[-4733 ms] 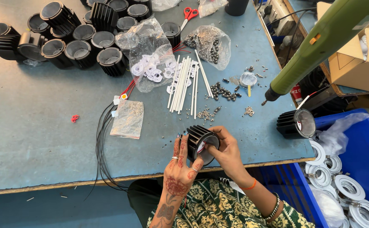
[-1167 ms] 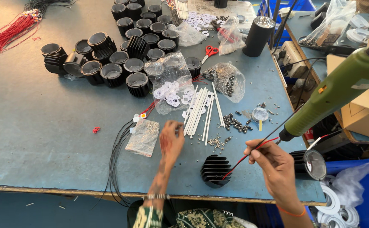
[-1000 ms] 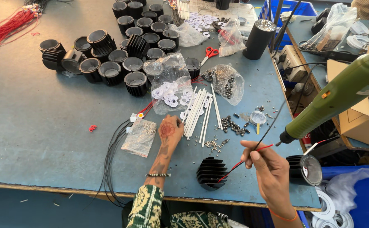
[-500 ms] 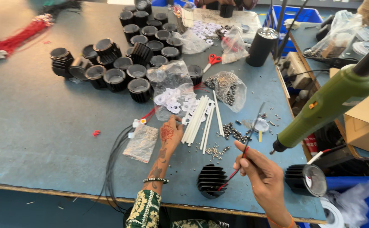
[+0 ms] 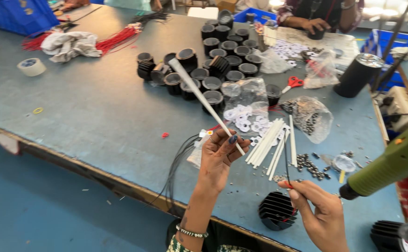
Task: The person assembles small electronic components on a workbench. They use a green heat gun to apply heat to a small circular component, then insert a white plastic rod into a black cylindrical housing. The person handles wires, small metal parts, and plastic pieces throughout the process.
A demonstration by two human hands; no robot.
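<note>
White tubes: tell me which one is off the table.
The white tube pinched in the left hand is raised slantwise above the table. The other white tubes lie in a loose bundle on the table, beside the right hand.

Two clear plastic bags are located beyond the left hand (image 5: 218,156): one with white rings (image 5: 247,105), one with dark parts (image 5: 310,117).

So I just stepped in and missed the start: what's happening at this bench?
A person is working at a blue-grey table. The left hand holds up a thin white tube, lifted off the pile of white tubes. The right hand pinches thin black and red wires leading to a black finned housing at the table edge. A green power tool hangs nearby.
</note>
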